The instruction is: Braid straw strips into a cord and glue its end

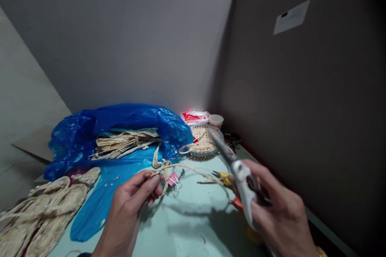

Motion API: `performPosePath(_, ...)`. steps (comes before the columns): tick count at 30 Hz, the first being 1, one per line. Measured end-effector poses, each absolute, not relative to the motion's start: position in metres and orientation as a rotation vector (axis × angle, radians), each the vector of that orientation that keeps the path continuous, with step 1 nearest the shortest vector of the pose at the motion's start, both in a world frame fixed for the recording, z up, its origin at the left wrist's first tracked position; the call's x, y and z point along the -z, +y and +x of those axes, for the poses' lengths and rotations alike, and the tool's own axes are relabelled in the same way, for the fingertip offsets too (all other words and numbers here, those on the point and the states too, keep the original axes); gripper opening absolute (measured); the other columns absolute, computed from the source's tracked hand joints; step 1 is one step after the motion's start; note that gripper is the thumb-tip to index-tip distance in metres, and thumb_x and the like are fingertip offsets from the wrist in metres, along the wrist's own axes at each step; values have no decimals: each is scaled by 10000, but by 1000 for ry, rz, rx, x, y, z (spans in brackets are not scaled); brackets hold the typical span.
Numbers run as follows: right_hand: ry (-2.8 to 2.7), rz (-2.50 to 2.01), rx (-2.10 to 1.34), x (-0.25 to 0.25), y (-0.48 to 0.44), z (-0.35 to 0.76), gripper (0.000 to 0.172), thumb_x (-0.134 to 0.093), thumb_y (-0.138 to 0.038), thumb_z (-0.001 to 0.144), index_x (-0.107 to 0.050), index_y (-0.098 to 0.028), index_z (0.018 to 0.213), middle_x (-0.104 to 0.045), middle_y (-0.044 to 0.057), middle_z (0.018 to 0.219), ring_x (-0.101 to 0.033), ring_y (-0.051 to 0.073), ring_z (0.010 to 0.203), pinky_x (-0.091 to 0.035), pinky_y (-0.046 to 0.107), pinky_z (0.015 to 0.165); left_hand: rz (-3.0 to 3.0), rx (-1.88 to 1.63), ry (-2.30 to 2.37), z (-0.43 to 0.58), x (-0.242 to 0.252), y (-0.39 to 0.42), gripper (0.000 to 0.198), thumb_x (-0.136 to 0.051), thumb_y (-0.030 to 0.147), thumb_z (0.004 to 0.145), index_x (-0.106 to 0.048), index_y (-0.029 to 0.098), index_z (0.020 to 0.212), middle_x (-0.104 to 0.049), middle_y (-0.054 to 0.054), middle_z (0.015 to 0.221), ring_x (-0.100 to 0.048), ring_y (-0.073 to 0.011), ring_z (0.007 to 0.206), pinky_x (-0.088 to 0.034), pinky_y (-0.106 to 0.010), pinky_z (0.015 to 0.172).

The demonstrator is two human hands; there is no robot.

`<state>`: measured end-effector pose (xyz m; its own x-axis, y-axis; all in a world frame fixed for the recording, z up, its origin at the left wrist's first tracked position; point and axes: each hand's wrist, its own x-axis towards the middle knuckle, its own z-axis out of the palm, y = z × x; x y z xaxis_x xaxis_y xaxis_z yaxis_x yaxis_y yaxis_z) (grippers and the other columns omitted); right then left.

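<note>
My left hand (pixel 134 196) pinches a thin braided straw cord (pixel 188 167) between thumb and fingertips. From there the cord arcs to the right, and its far end hangs near the scissors. Scissors with white handles (pixel 245 188) are in my right hand (pixel 279 207), whose fingers are wrapped round the handles. Their blades point up and away, apart from the cord held at the left. Just beyond my left fingertips lies a pink binder clip (pixel 173 179). Partly behind the scissors is a tool with a yellow handle (pixel 225 177), probably pliers.
A blue plastic bag (pixel 120 110) holding dry straw strips (pixel 126 142) lies at the back left. Woven straw sandals (pixel 57 204) rest at the left. Farther back are a round woven basket (pixel 203 152), a paper cup (pixel 216 120) and a red-white packet (pixel 194 117). Grey partitions enclose the table (pixel 181 233).
</note>
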<state>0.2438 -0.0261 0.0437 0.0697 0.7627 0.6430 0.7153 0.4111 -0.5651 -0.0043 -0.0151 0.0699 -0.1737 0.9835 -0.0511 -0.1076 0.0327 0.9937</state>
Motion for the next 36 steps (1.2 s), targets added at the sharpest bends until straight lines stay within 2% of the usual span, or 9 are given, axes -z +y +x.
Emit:
performPosePath(4, -2074, -1216, 206, -32, -28, 242, 596, -453, -38, 691, -506, -234, 1251, -643, 37, 736, -633, 202, 617, -494, 279, 523, 941, -1323, 1215, -7, -72, -17, 153, -749, 327, 734, -718, 186, 685, -608, 9, 629, -501, -120, 629, -420, -173, 549)
performPosePath(9, -2086, -1271, -98, -33, -29, 242, 681, -466, -40, 645, -469, -282, 1281, -680, 19, 845, -653, 175, 661, -512, 245, 561, 867, -1269, 1168, -7, -74, -22, 181, -788, 333, 689, -765, 214, 824, -649, 5, 679, -561, -125, 654, -472, -168, 576)
performPosePath(11, -2048, -1279, -281, -38, -30, 238, 625, -483, -48, 659, -510, -304, 1228, -687, -7, 850, -666, 167, 691, -515, 222, 573, 822, -1234, 1134, -6, -76, -25, 198, -777, 326, 701, -767, 229, 873, -728, -28, 785, -632, -167, 739, -516, -206, 650)
performPosePath(13, -2014, -1309, -435, -45, -31, 233, 474, -531, -107, 739, -559, -316, 1164, -683, -25, 825, -681, 179, 767, -514, 211, 589, 791, -1200, 1098, -5, -78, -27, 181, -760, 315, 722, -761, 239, 886, -765, -54, 848, -675, -205, 773, -541, -252, 678)
performPosePath(16, -1975, -1363, -647, -55, -30, 227, 292, -593, -247, 815, -611, -311, 1099, -681, -33, 789, -684, 198, 838, -512, 212, 617, 765, -1162, 1096, -5, -80, -29, 180, -772, 312, 714, -756, 241, 880, -762, -52, 784, -696, -210, 687, -556, -273, 626)
performPosePath(21, -1911, -1404, -995, -64, -30, 222, 274, -636, -207, 772, -629, -291, 1032, -673, -47, 852, -635, 157, 778, -489, 194, 685, 760, -1178, 1083, -7, -78, -28, 170, -808, 319, 680, -759, 229, 816, -750, -29, 824, -672, -176, 712, -546, -237, 665)
performPosePath(26, -1809, -1385, -1254, -66, -34, 220, 238, -673, -170, 706, -596, -272, 907, -565, -55, 749, -509, 132, 669, -445, 198, 599, 854, -1200, 1104, -13, -68, -24, 123, -763, 297, 743, -747, 210, 830, -679, 3, 778, -577, -129, 753, -501, -153, 679)
performPosePath(31, -1791, -1382, -1274, -62, -34, 222, 222, -691, -225, 723, -578, -272, 909, -531, -52, 720, -472, 135, 658, -437, 224, 602, 801, -1163, 1034, -18, -60, -24, 101, -738, 290, 756, -702, 230, 828, -606, 0, 822, -559, -168, 749, -526, -257, 666)
performPosePath(36, -1842, -1356, -1223, -63, -31, 224, 199, -702, -251, 733, -581, -258, 890, -558, -46, 740, -488, 135, 659, -425, 232, 594, 818, -1163, 992, -18, -60, -23, 49, -705, 239, 783, -687, 210, 818, -573, -8, 839, -526, -152, 780, -495, -226, 705)
